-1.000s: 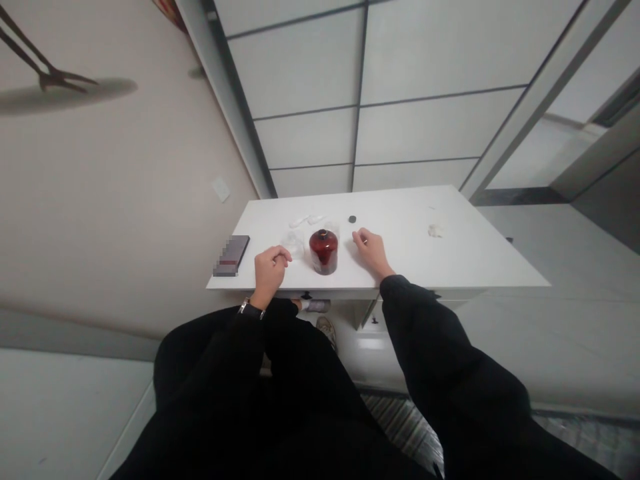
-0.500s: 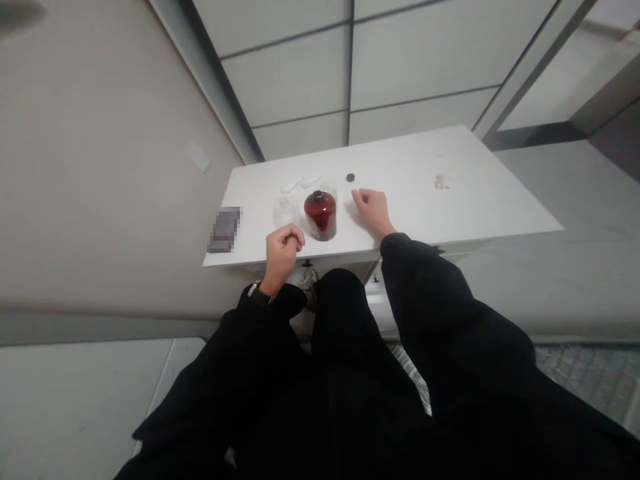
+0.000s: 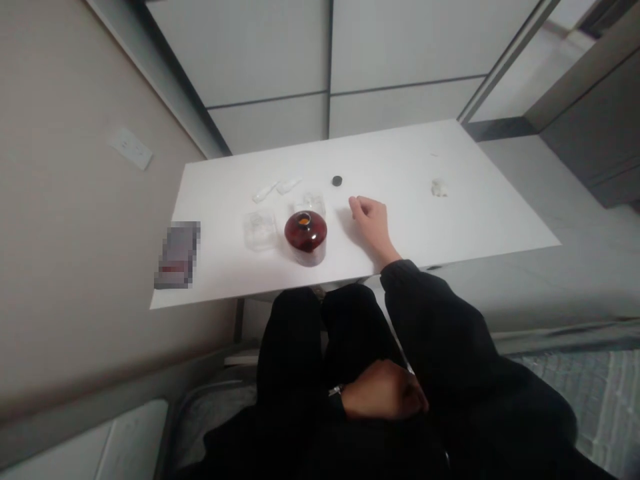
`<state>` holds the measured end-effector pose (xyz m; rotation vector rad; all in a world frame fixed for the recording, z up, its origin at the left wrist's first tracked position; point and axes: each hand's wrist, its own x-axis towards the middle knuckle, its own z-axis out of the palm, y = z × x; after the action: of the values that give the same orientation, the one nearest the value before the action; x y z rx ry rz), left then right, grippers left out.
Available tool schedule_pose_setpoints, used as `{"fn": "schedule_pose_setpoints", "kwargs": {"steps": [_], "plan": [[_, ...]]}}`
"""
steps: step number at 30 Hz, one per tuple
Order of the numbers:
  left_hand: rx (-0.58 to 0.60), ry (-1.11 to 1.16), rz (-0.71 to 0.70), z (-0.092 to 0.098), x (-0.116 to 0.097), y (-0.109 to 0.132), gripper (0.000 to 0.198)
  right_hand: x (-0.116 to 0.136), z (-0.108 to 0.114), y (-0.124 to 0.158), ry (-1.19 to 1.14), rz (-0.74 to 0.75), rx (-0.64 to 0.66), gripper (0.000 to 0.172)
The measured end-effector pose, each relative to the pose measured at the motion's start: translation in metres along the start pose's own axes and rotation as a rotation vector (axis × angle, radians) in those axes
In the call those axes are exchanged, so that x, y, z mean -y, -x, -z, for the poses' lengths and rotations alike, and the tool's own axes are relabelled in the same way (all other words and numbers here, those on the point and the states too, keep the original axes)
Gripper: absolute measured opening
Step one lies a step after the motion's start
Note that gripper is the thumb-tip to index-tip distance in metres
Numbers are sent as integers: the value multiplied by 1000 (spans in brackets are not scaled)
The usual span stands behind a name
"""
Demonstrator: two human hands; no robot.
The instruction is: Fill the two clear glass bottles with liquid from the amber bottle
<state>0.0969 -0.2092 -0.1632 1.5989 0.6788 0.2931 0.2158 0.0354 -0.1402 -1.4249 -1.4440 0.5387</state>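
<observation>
while neither hand touched any item on the white table (image 3: 475,220), the lot lay thus.
item 1: dark red glass bottle (image 3: 305,233), round-bodied, upright nr the front edge, neck open, amber showing inside; stood on its base, so nothing spilt.
item 2: small black cap (image 3: 337,181), flat on the table further back, apart from the bottle; prob. its stopper.
items 3-4: clear tumbler (image 3: 259,230) just left of the bottle, second clear glass (image 3: 310,201) just behind it, both upright.
item 5: right hand (image 3: 371,220), resting on the table just right of the bottle, not touching it, fingers loosely curled, pinching nothing; table bore its wt.
item 6: left hand (image 3: 383,399), down in the lap w/ wristwatch (image 3: 336,390), fingers tucked under, so grip couldn't be told.
</observation>
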Motion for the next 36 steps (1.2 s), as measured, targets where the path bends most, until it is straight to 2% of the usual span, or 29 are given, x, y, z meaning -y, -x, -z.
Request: {"fn": "schedule_pose_setpoints", "kwargs": {"steps": [3,6,7,8,9,11,14,16,19,24,30,34,36], "plan": [[-115,-30,-45,34,-9,3,28,3,0,2,1,-10,-12,62],[-252,-62,-152,87,-23,21,24,-1,-1,3,10,-35,-27,61],[-353,-88,-196,106,-26,29,22,-3,-1,4,14,-49,-29,58],[-582,-149,-259,126,-28,38,20,-5,-1,4,19,-67,-29,53],[-735,-165,-246,144,-27,45,20,-7,-1,4,24,-86,-27,46],[-907,-166,-192,175,-19,57,22,-10,-3,3,36,-125,-16,37],[-947,-190,-120,204,-1,65,20,-13,-5,0,57,-165,9,37],[-898,-236,-101,212,6,65,24,-14,-7,-2,73,-175,22,40],[-830,-313,-90,214,7,62,38,-14,-9,-4,99,-184,33,41],[-778,-384,-61,214,3,57,48,-14,-11,-6,117,-208,33,41],[-716,-424,-39,218,8,56,59,-17,-12,-10,125,-237,30,41],[-718,-447,-14,218,17,53,62,-19,-12,-11,143,-257,38,41],[-721,-457,15,218,22,52,55,-19,-12,-11,149,-261,45,41]]}}
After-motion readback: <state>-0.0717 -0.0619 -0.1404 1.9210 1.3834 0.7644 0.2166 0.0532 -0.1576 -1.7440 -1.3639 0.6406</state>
